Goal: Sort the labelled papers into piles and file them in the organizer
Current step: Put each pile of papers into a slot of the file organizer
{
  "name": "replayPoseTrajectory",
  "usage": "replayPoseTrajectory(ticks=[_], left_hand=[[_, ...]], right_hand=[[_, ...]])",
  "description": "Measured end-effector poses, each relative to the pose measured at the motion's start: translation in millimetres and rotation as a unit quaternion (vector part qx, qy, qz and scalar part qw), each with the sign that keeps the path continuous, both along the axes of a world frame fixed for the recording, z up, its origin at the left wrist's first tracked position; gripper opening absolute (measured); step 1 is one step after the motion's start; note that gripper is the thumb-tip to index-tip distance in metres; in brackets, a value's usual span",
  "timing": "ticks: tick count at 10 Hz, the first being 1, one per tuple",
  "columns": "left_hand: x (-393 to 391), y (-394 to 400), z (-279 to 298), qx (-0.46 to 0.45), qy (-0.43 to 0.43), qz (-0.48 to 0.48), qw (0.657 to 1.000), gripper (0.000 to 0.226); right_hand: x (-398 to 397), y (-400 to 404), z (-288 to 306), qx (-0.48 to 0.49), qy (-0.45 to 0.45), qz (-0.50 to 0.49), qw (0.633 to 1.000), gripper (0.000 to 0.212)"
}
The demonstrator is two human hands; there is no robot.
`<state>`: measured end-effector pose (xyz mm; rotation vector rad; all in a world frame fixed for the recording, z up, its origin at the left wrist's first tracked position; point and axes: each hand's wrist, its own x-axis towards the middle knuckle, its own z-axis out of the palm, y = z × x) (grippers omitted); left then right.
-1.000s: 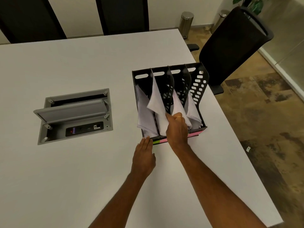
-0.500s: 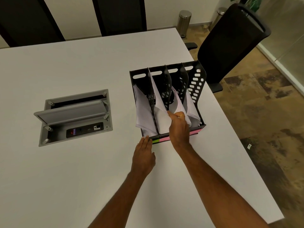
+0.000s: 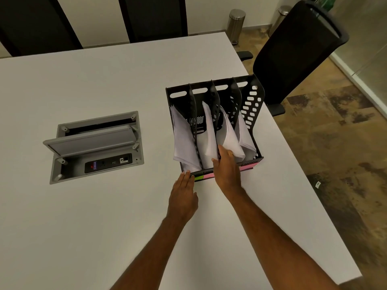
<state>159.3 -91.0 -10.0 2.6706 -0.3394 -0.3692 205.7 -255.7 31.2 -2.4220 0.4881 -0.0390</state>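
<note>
Head cam: compared with a second ago, the paper sheaf in the second slot has dropped deeper, no longer sticking up tall. Left to right: one open grey cable box (image 3: 96, 147) set in the white table (image 3: 83, 227), then one black organizer (image 3: 251, 105) at centre right with four slots, each holding one bundle of papers (image 3: 184, 141). Left hand (image 3: 183, 197) lies flat, fingers pressed together, tips touching the organizer's front edge. Right hand (image 3: 227, 168) curls over the second divider; can't tell if it's pinching anything. One black chair (image 3: 293, 49), upper right.
</note>
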Motion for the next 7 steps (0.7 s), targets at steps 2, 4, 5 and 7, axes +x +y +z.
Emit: replayPoseTrajectory(ticks=[2,4,5,7], left_hand=[[-0.8,-0.4,-2.9,0.006,-0.004,0.000,1.000,0.065],[-0.7,-1.3,-0.9,0.030,0.000,-0.009,1.000,0.065],[2.1,-2.1,1.8,0.038,0.012,-0.012,0.999,0.066],[-6.8,-3.4,22.7,0.064,0.008,-0.028,0.998,0.066]], right_hand=[[-26.7,4.2,-9.7,0.024,-0.016,0.017,0.999,0.051],[-57.5,-6.2,-15.2,0.017,-0.015,0.045,0.999,0.046],[-68.1,-15.6,-19.6,0.020,0.005,0.042,0.999,0.044],[-101.1,-33.6,-14.7,-0.065,0.060,0.062,0.994,0.046]])
